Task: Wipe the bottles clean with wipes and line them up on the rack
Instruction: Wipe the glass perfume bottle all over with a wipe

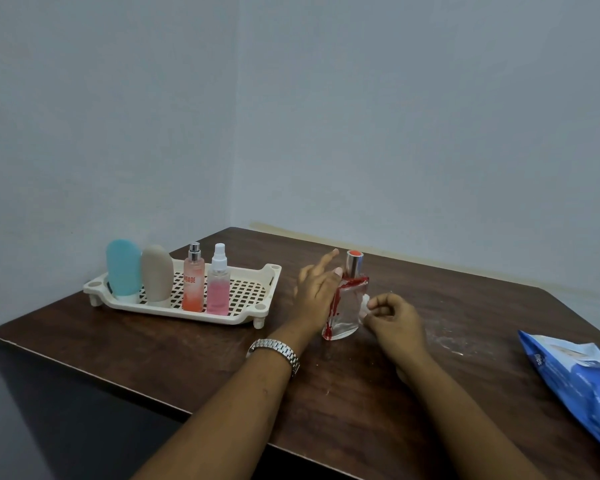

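A clear glass bottle with red streaks and a silver cap [349, 306] stood upright on the dark wooden table [222, 358], just right of the cream perforated plastic rack [269, 276]. The left hand [317, 292] steadied it, fingers spread straight. The right hand [394, 320] pinched a small white wipe [365, 303] against its side.

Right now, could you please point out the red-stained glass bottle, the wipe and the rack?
red-stained glass bottle [347, 308], head view, on its clear glass body.
wipe [365, 301], head view, on the white bit showing right of the bottle.
rack [146, 307], head view, on its near rim.
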